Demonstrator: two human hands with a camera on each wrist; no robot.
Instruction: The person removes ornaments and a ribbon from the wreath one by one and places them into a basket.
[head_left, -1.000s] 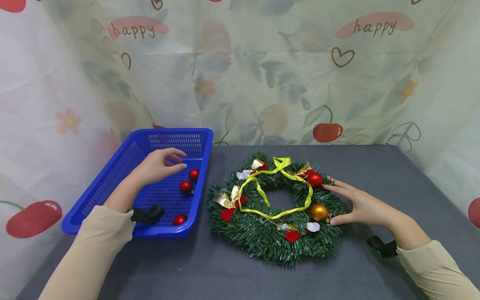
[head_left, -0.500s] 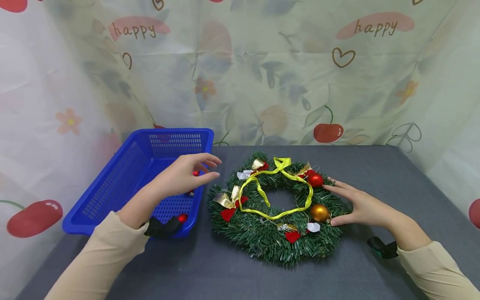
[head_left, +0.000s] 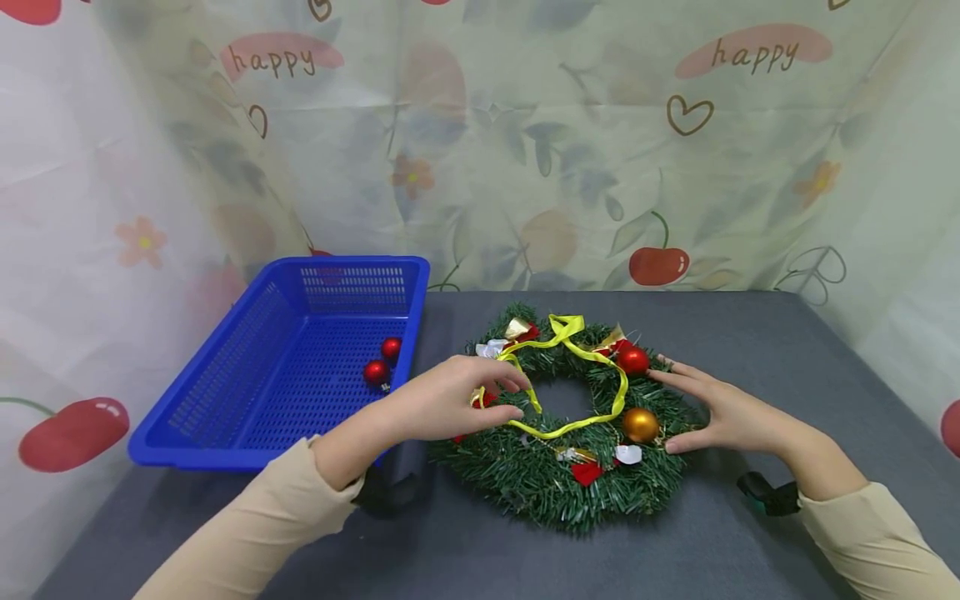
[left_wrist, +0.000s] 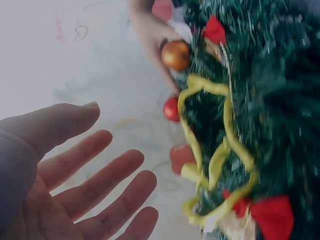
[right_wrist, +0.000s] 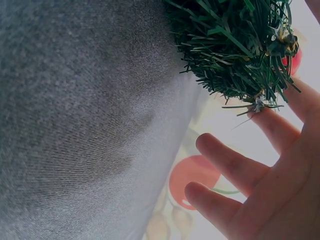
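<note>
A green tinsel wreath (head_left: 555, 492) lies on the table, with bows, a red ball (head_left: 633, 360) and a gold ball (head_left: 641, 425) on its right side. A yellow ribbon (head_left: 570, 429) lies in a loose loop on top of it. My left hand (head_left: 450, 400) hovers over the wreath's left part, hiding a bow there; in the left wrist view its fingers (left_wrist: 107, 187) are spread and hold nothing. My right hand (head_left: 723, 412) rests at the wreath's right edge beside the two balls, its fingers (right_wrist: 235, 162) extended, some touching the greenery.
To the left stands a blue plastic basket (head_left: 213, 457) with red balls (head_left: 377, 372) near its right wall; my left forearm crosses its front right corner. A dark grey cloth (head_left: 525, 567) covers the table. A printed curtain (head_left: 495, 167) hangs behind and at both sides.
My left hand has moved right, from above the basket, across its rim, to above the wreath. My right hand and the wreath have stayed in place.
</note>
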